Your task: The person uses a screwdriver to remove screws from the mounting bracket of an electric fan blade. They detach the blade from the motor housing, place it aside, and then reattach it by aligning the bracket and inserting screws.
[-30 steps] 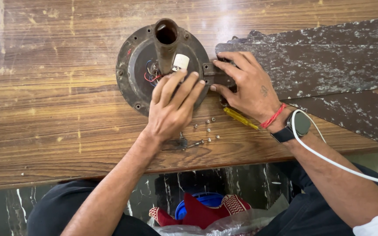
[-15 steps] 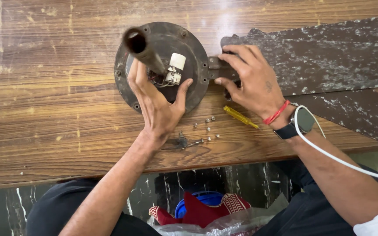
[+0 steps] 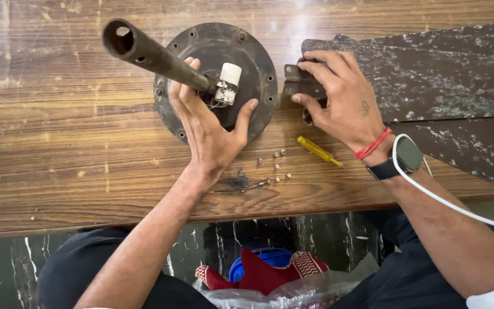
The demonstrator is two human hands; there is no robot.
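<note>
Your left hand (image 3: 210,134) has its grip around one round fan motor (image 3: 215,80) on the wooden tabletop (image 3: 58,143); your right hand (image 3: 338,106) pinches one blade bracket (image 3: 295,83); two fan blades (image 3: 430,74), one yellow screwdriver (image 3: 318,151), about six small screws (image 3: 275,163); marble floor (image 3: 7,269) below.

The round motor housing (image 3: 253,63) is dark rusty brown, its pipe (image 3: 155,56) the same, with a white capacitor (image 3: 228,83) beside red and blue wires. The fan blades (image 3: 430,68) are dark brown, mottled with grey-white flecks. The table (image 3: 58,143) shows streaked brown wood grain. The screwdriver (image 3: 318,151) is yellow; the screws (image 3: 275,163) are silvery. A red thread and black watch (image 3: 404,157) circle one wrist.
</note>
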